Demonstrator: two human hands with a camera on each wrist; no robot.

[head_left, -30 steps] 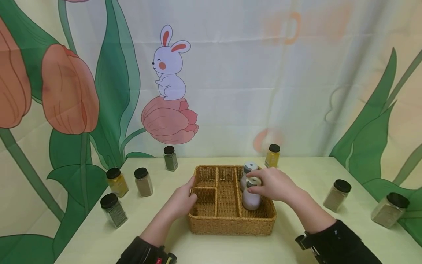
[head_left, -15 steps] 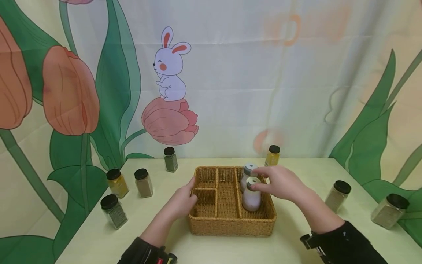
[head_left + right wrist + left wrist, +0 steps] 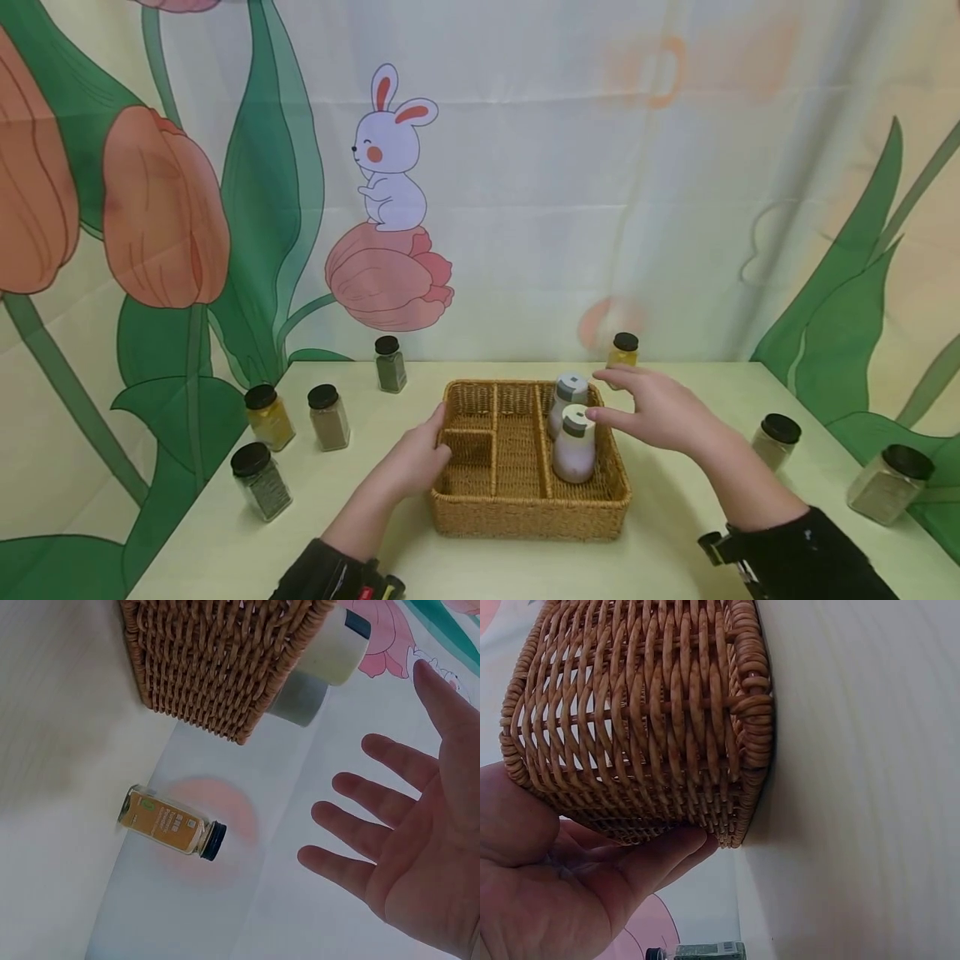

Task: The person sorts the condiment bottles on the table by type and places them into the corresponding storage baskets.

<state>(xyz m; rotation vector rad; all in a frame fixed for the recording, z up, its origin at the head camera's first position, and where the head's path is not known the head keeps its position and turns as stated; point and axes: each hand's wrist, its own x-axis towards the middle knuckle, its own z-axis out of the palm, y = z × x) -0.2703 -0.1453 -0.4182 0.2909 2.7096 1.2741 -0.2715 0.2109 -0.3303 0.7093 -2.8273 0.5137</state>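
A woven wicker basket with dividers stands on the table. My left hand holds its left side, thumb at the rim and fingers along the outer wall. In the basket's right compartment two pale shaker bottles stand upright, a nearer bottle with a cream-topped cap and a farther bottle with a grey-white one. My right hand is just right of the near bottle's cap, fingers spread and holding nothing. The right wrist view shows its bare palm apart from the basket.
Black-capped spice jars stand around: a yellow jar, a beige jar, a dark-speckled jar and a green jar at left. At right are a turmeric-coloured jar, a tan jar and another jar.
My right hand has let go of the near bottle's cap, spread its fingers and drawn back to the right. The bottle stays in the basket; my left hand keeps its hold.
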